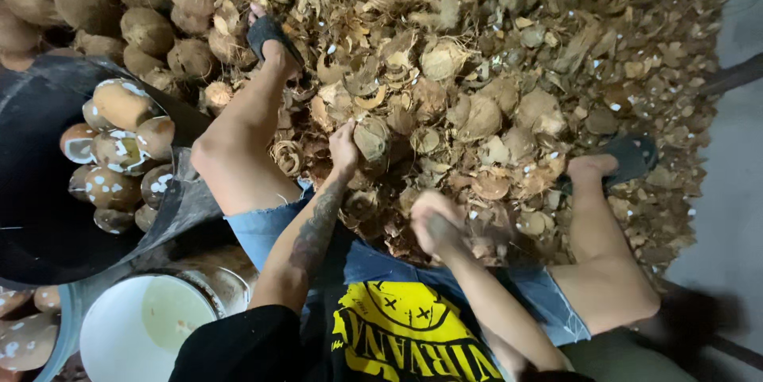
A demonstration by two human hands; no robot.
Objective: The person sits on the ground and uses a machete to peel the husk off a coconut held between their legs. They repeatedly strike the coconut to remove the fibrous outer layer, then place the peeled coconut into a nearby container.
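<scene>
Rough, fibrous coconut husk (matt brown), smooth black plastic tub

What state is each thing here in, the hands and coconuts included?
left hand: gripping a coconut, partly husked
right hand: blurred, closed on something unclear
black tub: holding peeled coconuts
white bucket: open, pale liquid inside
husk pile: loose, spread underfoot
</scene>
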